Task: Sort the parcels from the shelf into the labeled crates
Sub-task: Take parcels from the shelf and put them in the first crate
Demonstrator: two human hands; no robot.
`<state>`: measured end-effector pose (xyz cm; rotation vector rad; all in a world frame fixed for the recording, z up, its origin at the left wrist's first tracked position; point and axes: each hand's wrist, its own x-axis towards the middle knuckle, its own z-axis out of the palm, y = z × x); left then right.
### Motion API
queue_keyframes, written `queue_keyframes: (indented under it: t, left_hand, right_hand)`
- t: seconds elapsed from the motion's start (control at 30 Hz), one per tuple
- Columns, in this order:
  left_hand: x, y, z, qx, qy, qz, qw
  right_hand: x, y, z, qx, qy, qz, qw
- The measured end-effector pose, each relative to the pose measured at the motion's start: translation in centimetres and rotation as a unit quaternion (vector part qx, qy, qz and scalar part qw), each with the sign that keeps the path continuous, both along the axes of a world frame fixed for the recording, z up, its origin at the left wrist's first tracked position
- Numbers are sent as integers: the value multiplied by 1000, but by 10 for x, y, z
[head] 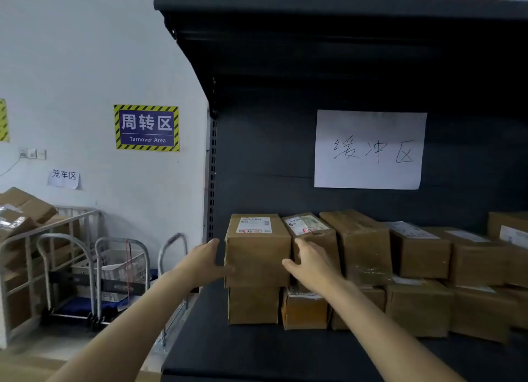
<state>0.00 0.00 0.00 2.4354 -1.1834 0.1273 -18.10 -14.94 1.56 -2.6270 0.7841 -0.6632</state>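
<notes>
Now L hand point(203, 263) & R hand point(313, 263), fingers straight, press parcel point(257, 256) sides; long axis runs into shelf point(257, 353).

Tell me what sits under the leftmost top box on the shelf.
Another brown cardboard box sits under the top box, resting on the dark shelf. Its top face is covered, so any label there is hidden.

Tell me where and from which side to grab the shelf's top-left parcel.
Take the top-left parcel by its two upright side faces, from the front: left hand on the free outer side, right hand at the seam with the neighbouring parcel. Its underside rests on a lower parcel.
</notes>
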Motion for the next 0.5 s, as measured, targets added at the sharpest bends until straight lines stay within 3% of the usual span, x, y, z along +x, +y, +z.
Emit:
queue_keyframes:
  t: [0.17,0.33,0.5]
  left_hand:
    - [10,-18,0,-40,54,-3,998]
    - [8,-23,-4,-82,14,38,996]
    - [-22,-4,-9,-147,68,-9,987]
  right_hand:
    - [14,-1,0,13,-24,10,1000]
    - [20,1,-3,25,-42,31,998]
    - [7,9,-10,75,-131,60,987]
